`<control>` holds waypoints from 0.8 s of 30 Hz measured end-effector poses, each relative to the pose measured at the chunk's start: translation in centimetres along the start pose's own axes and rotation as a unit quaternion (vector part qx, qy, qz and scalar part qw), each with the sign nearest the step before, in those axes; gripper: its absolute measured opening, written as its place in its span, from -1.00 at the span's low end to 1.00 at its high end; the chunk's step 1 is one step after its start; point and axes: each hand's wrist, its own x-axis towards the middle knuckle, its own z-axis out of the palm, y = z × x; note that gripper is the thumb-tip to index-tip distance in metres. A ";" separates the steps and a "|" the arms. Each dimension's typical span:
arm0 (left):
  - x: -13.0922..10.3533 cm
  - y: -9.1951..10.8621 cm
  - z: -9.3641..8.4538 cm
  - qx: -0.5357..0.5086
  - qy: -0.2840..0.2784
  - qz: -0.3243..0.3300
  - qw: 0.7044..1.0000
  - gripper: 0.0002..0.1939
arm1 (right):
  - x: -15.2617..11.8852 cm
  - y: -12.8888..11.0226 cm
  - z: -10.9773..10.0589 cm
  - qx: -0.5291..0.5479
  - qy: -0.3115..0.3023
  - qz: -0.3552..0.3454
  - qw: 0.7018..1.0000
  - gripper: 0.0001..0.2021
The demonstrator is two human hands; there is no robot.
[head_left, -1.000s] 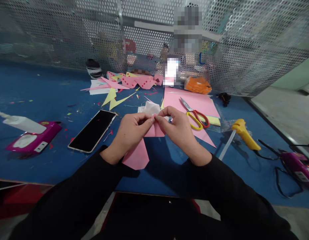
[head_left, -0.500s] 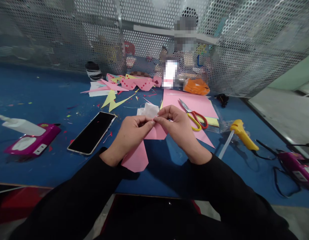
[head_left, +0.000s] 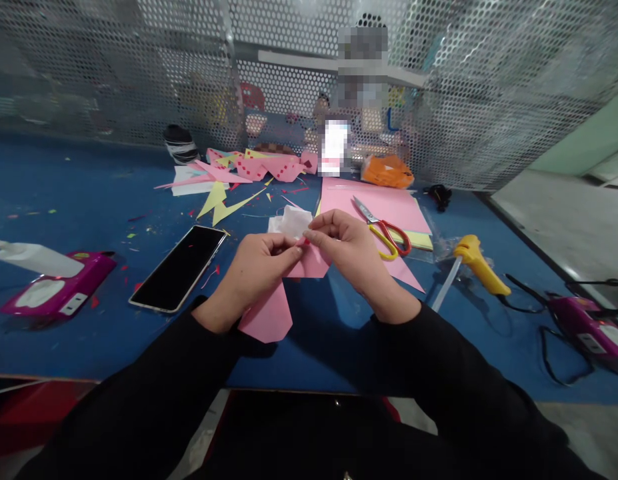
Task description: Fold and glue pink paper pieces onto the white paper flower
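Observation:
Both my hands meet over the middle of the blue table, thumbs and forefingers pinched together. My left hand [head_left: 256, 270] and my right hand [head_left: 346, 250] are closed on a piece of pink paper [head_left: 311, 264], which hangs below the fingertips. A small red bit shows between the thumbs, too small to make out. Under my left wrist lies a second pink paper piece [head_left: 269, 317] with trimmed corners; whether it joins the held piece is hidden. Just behind the fingers sits a crumpled white tissue [head_left: 291, 221].
Scissors [head_left: 383, 230] with red and yellow handles rest on pink sheets [head_left: 379, 200] at right. A yellow glue gun [head_left: 481, 267] lies farther right. At left are a phone [head_left: 179, 270] and a purple power strip [head_left: 63, 283]. Paper scraps [head_left: 233, 207] and a mesh screen [head_left: 289, 80] stand behind.
The view has shifted slightly, so everything sits a little further left. My fingers stay pinched on the pink paper, and a red bit now shows at the thumbs.

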 end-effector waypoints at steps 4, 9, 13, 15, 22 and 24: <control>0.0 -0.2 0.0 0.002 -0.025 -0.004 1.000 -0.76 | -0.1 0.0 0.0 -0.019 0.006 -0.008 1.000 -0.93; 0.1 -0.3 0.0 0.002 -0.013 0.001 1.000 -0.76 | 0.0 -0.3 -0.2 -0.047 0.001 -0.019 0.999 -0.92; 0.0 -0.2 -0.1 0.010 -0.009 -0.003 1.000 -0.77 | 0.1 -0.6 -0.4 -0.072 -0.004 -0.018 0.997 -0.85; 0.0 -0.1 -0.1 0.013 -0.015 -0.006 1.000 -0.76 | 0.1 -0.6 -0.4 -0.090 0.000 -0.019 0.996 -0.84; -0.1 -0.3 0.0 0.002 -0.024 -0.004 1.000 -0.74 | 0.1 -0.4 -0.6 -0.113 -0.004 -0.036 0.993 -0.87; 0.0 -0.4 0.0 0.005 -0.016 0.004 1.000 -0.74 | 0.2 -0.5 -0.8 -0.102 -0.006 -0.037 0.994 -0.90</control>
